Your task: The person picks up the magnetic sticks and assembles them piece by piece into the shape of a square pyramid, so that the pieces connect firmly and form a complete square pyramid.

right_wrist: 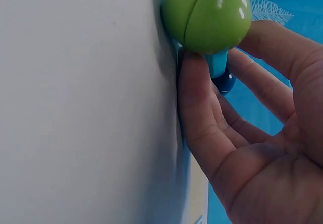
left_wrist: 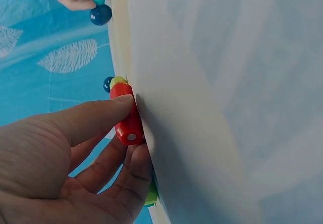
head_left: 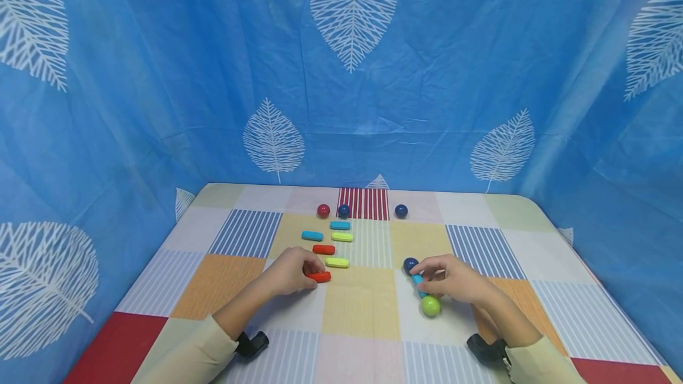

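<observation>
My left hand (head_left: 295, 271) pinches a short red magnetic rod (left_wrist: 128, 114) between thumb and fingers, close over the cloth. A pale round disc shows in the rod's near end. On the other side, my right hand (head_left: 450, 277) holds a light blue magnetic rod (head_left: 418, 284) by its middle. A dark blue ball (head_left: 410, 265) sits at that rod's far end and a larger-looking green ball (head_left: 430, 306) at its near end, the three in one line. In the right wrist view the green ball (right_wrist: 207, 16) covers much of the rod, and fingertips lie right beneath it.
Beyond my left hand lie loose rods: yellow (head_left: 337, 262), red (head_left: 324, 249), another yellow (head_left: 342, 236) and two light blue (head_left: 312, 236). At the back stand a red ball (head_left: 323, 211) and two dark blue balls (head_left: 401, 211). A blue curtain (head_left: 405, 135) surrounds the patchwork-covered table (head_left: 363, 313).
</observation>
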`<state>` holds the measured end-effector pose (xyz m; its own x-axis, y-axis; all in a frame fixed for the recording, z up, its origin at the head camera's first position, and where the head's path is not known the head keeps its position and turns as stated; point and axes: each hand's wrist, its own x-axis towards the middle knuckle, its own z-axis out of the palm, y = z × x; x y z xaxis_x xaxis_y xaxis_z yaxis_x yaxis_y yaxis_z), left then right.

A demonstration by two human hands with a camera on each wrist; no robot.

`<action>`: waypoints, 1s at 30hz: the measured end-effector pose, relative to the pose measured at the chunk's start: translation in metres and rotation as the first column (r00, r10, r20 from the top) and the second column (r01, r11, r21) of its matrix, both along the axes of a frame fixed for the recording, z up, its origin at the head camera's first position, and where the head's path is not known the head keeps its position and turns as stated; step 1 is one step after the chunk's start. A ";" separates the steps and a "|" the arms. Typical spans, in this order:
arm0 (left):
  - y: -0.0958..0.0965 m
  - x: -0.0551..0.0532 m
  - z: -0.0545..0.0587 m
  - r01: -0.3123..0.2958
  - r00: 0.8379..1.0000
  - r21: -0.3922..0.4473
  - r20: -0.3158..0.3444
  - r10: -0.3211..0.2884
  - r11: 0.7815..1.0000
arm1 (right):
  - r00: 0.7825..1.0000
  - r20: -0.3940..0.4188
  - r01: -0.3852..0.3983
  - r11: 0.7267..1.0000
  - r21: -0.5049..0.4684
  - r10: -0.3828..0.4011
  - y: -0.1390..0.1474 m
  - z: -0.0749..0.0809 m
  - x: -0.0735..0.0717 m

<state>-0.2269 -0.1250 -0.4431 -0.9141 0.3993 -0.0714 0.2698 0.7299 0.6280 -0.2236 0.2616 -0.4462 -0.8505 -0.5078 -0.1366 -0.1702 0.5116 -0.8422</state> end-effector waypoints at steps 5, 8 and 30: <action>0.002 0.000 0.000 -0.001 1.000 -0.007 -0.011 0.001 1.000 | 0.999 0.023 0.029 0.999 -0.019 -0.029 0.000 -0.001 0.001; 0.003 0.000 0.001 0.008 1.000 -0.005 -0.015 -0.008 1.000 | 0.999 0.025 0.048 0.999 -0.024 -0.047 -0.001 -0.001 0.002; 0.026 -0.012 -0.001 0.164 0.984 0.112 -0.084 -0.155 0.980 | 0.991 0.033 0.131 0.990 -0.043 -0.129 -0.002 -0.002 0.004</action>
